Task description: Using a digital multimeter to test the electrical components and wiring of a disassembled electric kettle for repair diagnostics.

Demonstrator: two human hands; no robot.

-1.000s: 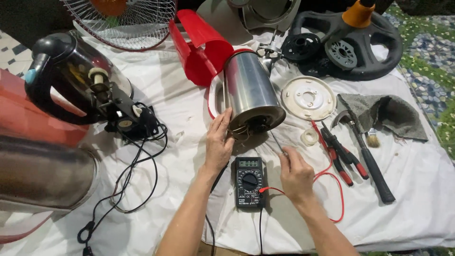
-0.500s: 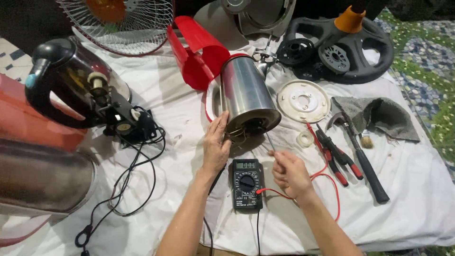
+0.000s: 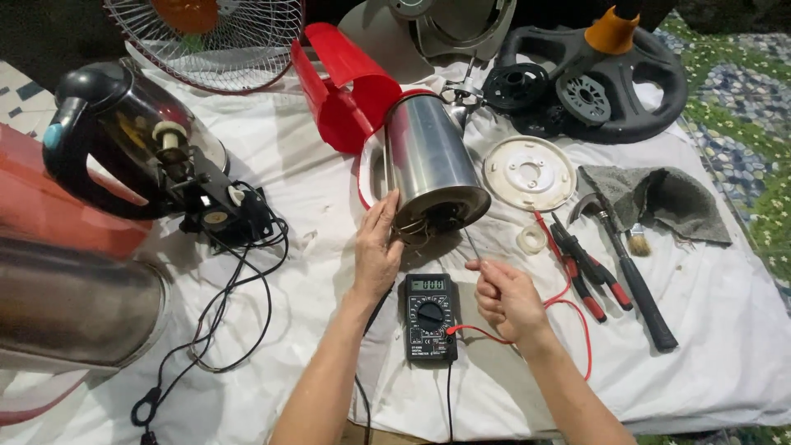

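Note:
A steel kettle body (image 3: 428,165) lies on its side on the white cloth (image 3: 313,181), its open base toward me with wires showing. My left hand (image 3: 377,251) rests against the base rim, its fingers at the wires. My right hand (image 3: 504,297) pinches a thin metal test probe (image 3: 473,245) whose tip points into the kettle base. A black multimeter (image 3: 429,317) lies between my hands, and its red lead (image 3: 568,313) loops to the right.
A red plastic shell (image 3: 346,86) sits behind the kettle. Left are another kettle (image 3: 124,140), a black base with cord (image 3: 222,210) and a steel pot (image 3: 74,301). Right lie a white disc (image 3: 527,173), red-handled pliers (image 3: 577,272), a hammer (image 3: 630,268), a grey rag (image 3: 659,198) and a steering wheel (image 3: 601,70).
My right hand has lifted off the cloth beside the multimeter and brought the probe up toward the kettle base. My left hand has stayed on the rim.

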